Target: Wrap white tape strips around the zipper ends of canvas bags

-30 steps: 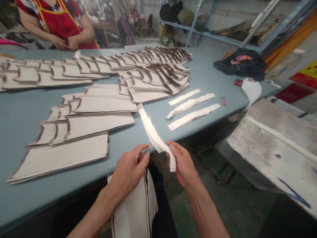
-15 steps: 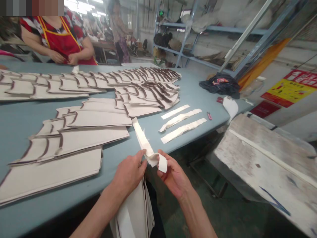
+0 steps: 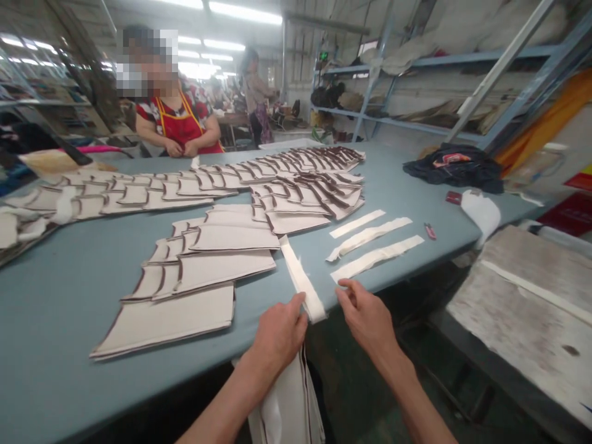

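Here, the left hand (image 3: 281, 333) touches a flat, frayed cloth strip (image 3: 298, 271) just below centre, its grip hidden; the right hand (image 3: 370, 316) looks half-open, empty; dark-edged fabric (image 3: 289, 404) is cut off bottom centre.

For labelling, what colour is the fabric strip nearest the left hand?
The fabric strip is cream; head view.

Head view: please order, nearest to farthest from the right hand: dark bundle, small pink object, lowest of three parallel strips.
1. Lowest strip: just ahead of the right hand.
2. Small pink object: right of that strip.
3. Dark bundle: farther back, right.
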Motion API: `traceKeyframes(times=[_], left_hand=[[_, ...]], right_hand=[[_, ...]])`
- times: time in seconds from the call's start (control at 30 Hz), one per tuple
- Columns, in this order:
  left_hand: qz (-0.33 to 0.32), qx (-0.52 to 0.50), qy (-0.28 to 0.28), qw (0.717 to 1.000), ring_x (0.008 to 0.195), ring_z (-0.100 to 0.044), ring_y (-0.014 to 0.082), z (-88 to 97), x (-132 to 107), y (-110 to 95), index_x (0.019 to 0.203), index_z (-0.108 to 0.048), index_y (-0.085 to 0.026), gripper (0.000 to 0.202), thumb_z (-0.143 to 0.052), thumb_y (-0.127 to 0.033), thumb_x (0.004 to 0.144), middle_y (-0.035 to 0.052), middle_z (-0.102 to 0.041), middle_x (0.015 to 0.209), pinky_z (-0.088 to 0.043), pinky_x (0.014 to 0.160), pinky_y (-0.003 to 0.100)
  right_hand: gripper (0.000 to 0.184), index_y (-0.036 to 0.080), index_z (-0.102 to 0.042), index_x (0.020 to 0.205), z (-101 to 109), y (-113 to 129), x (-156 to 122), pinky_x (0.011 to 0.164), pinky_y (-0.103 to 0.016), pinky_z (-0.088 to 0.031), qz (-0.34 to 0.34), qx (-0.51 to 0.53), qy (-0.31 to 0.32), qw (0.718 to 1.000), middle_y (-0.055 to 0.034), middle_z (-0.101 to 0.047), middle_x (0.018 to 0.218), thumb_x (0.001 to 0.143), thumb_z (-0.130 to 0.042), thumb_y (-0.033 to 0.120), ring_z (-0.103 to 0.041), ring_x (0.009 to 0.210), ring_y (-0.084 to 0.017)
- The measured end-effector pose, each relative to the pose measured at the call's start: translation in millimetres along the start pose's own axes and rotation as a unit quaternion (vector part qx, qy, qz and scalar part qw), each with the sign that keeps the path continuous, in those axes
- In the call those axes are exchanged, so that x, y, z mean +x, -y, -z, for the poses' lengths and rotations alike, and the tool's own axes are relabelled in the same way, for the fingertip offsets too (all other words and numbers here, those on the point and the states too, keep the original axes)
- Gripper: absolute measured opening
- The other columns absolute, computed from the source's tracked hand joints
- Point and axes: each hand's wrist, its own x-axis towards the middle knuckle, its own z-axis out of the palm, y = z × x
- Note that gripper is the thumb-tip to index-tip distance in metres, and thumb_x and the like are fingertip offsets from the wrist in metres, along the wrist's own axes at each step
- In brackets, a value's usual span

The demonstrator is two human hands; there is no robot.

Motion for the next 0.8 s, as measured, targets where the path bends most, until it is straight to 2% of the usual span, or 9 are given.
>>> traceKeyframes(times=[0.1,0.17,0.27,0.33,0.5,0.8], left_hand=[[-0.002,-0.002,-0.004,1.0,0.106,-0.078,0.0331,-0.3,0,0,0.148,-0.057,-0.022,0.045,-0.048,-0.025,0.104,0.0153,-0.082,0.109,-0.056,0.087,0.04],[-0.004,-0.004,-0.005,1.0,0.104,-0.078,0.033,-0.3,0,0,0.146,-0.058,-0.023,0.044,-0.047,-0.025,0.104,0.0145,-0.083,0.106,-0.056,0.086,0.04],[-0.006,-0.01,-0.001,1.0,0.102,-0.079,0.0331,-0.2,0,0,0.142,-0.06,-0.022,0.041,-0.047,-0.023,0.104,0.015,-0.082,0.105,-0.056,0.084,0.039],[-0.006,-0.016,0.001,1.0,0.101,-0.079,0.0333,-0.1,1,1,0.137,-0.063,-0.021,0.037,-0.047,-0.023,0.104,0.0162,-0.082,0.106,-0.056,0.083,0.039],[-0.014,-0.034,0.002,0.999,0.104,-0.078,0.0346,-0.1,0,3,0.138,-0.062,-0.022,0.037,-0.045,-0.024,0.104,0.0159,-0.082,0.106,-0.057,0.083,0.041],[-0.024,-0.045,-0.003,0.999,0.101,-0.079,0.0346,-3.2,-1,6,0.133,-0.065,-0.023,0.035,-0.044,-0.025,0.105,0.016,-0.082,0.104,-0.058,0.083,0.042]], right_hand=[[0.033,0.022,-0.073,0.116,-9,30,25,0.09,-0.04,-0.05,0.033,-0.09,0.01,0.995,-0.0095,-0.081,0.108,0.095,-0.062,0.045,-0.075,0.106,-0.031],[0.037,0.018,-0.075,0.112,-23,53,42,0.092,-0.041,-0.051,0.055,-0.144,0.024,0.988,-0.0143,-0.08,0.113,0.091,-0.069,0.048,-0.074,0.11,-0.033],[0.045,0.011,-0.075,0.111,-45,84,60,0.09,-0.043,-0.053,0.076,-0.21,0.04,0.974,-0.0219,-0.077,0.116,0.089,-0.071,0.05,-0.074,0.109,-0.036],[0.046,0.008,-0.074,0.115,-55,96,67,0.089,-0.043,-0.054,0.083,-0.242,0.047,0.965,-0.0248,-0.076,0.117,0.09,-0.069,0.046,-0.075,0.108,-0.037],[0.037,0.01,-0.073,0.117,-60,98,77,0.088,-0.04,-0.054,0.081,-0.294,0.056,0.951,-0.0233,-0.078,0.113,0.094,-0.061,0.037,-0.076,0.108,-0.034],[0.036,0.012,-0.073,0.115,-47,84,85,0.091,-0.04,-0.053,0.057,-0.315,0.033,0.947,-0.0207,-0.079,0.112,0.1,-0.057,0.041,-0.075,0.111,-0.034]])
